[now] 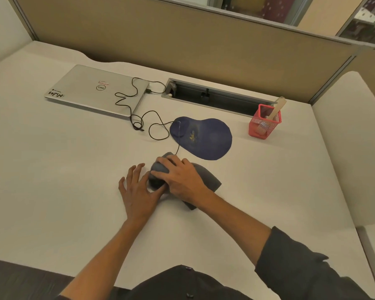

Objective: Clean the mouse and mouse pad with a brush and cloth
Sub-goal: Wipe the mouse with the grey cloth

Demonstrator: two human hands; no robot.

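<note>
The mouse (155,182) is lying on the desk (74,169), cable end pointing away; right hand (180,176) is pressing the cloth (206,176) over it, left hand (136,191) lying spread alongside.

My white bench (52,169) sits in a cubicle of tan partition panels (182,46) with grey metal frames, a glass strip (258,7) above them and dark floor (20,278) below.

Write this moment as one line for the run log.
step: wiping mouse | right hand: presses cloth on mouse | left hand: steadies mouse | mouse pad: bare | brush: in red holder
</note>
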